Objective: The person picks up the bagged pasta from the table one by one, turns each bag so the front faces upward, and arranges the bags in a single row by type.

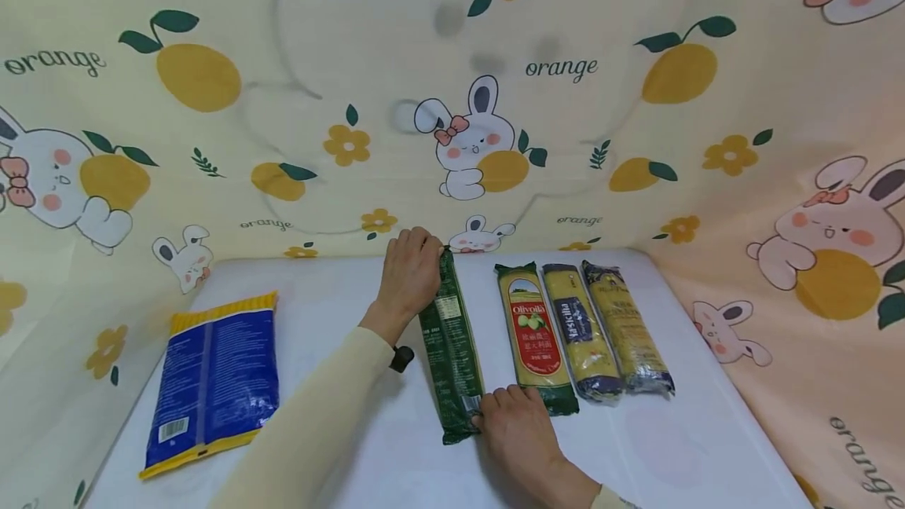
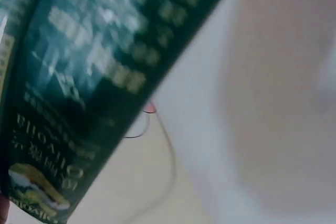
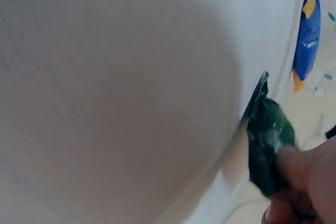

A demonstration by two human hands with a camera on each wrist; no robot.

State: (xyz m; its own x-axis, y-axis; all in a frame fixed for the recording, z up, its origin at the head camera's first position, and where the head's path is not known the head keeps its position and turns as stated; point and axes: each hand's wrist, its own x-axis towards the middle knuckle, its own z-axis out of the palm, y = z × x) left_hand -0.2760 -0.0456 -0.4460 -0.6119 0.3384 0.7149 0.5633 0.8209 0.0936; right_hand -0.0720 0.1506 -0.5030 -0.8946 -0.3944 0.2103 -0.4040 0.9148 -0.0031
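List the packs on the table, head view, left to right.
Blue bag with yellow ends → dark green pack in both hands → red-labelled Olivoilà pack → yellow pack with dark blue label → gold-coloured pack.

Bag [image 1: 215, 379] left of four packets [image 1: 537, 332]

Long green packet [image 1: 451, 352], pale-printed, slightly aslant

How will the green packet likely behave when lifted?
The green packet is probably fairly stiff lengthwise: it looks straight between the left hand and right hand. Its crinkled end may crumple easily. The glossy wrapper could prove slippery.
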